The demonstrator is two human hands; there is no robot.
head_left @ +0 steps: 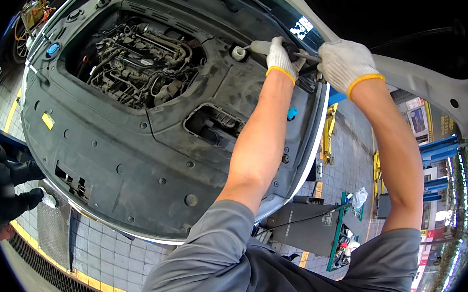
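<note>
Both my hands wear white knit gloves with yellow cuffs, at the far right corner of a car's open engine bay. My left hand is closed by the base of the windshield, around something dark that its fingers mostly hide. A pale rounded shape lies beside it, close to a white filler neck. To the right, outside the fender, my right hand is wrapped around a thin grey rod-like piece that reaches toward the left hand. Its kind cannot be made out.
The uncovered engine sits within black plastic covers. A blue cap is at left, another small blue cap at right. The raised hood hangs at right. Beyond the bumper are a tool cart, yellow lift arms and another person's legs.
</note>
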